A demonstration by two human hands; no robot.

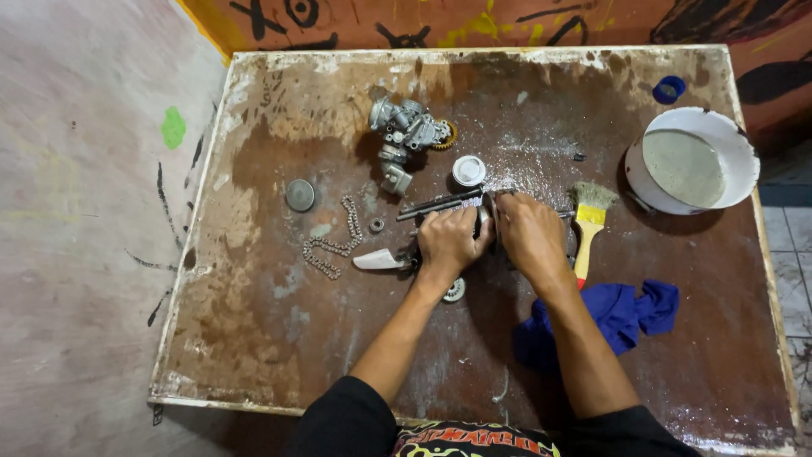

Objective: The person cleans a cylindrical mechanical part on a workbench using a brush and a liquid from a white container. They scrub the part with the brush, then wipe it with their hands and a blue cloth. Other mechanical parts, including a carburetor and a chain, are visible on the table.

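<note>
Gripping small metal part (484,222) w/ both hands at tabletop (254,338) centre: left hand (451,241) grip pinching it, right hand (529,237) grip pressed on it. Carburetor (406,135), chain (334,241), brush (588,224) lie untouched nearby; work looks mid-way.

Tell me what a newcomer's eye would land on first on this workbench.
First the two hands, left hand and right hand, closed together on a small metal part at the middle of the stained wooden table. Next the white bucket at the far right corner, then the blue rag beside the right forearm.
</note>
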